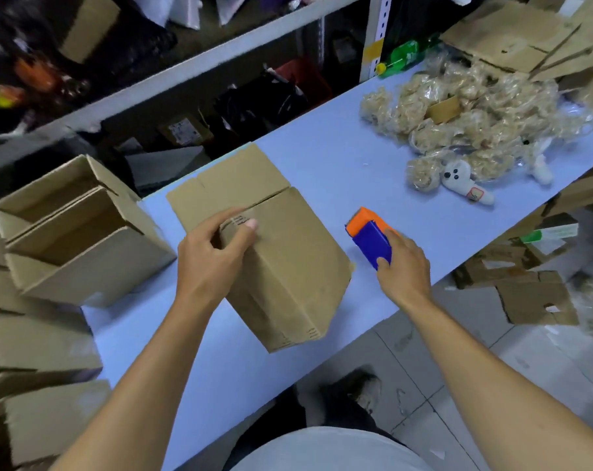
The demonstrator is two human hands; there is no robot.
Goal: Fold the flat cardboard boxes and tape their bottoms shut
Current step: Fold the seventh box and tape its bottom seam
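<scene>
Box: a plain brown cardboard box (281,266), folded into shape, lies on its side on the pale blue worktop (339,158), with one flap spread flat on the surface beyond it. Small dark print shows near the top edge and at the low near corner.
Box position: at the middle of the worktop, just left of the tape dispenser and apart from it.
Box axis: its long axis runs from the near edge of the worktop away towards the shelves, leaning left; the flapped end points away from the person.
Left hand: the left hand (210,256) rests on the box's upper far corner, its grip curled over the edge, thumb pressed on the top face.
Right hand: the right hand (404,266) lies on the tape dispenser (370,237), a blue body with an orange front; the grip wraps its near end.
Count, boxes: one box under the hand; two open folded boxes (74,229) nested together at the left, with more stacked below them, too blurred to count.
Count, other: one dispenser; a heap of bagged plush toys (465,130) at the far right.
</scene>
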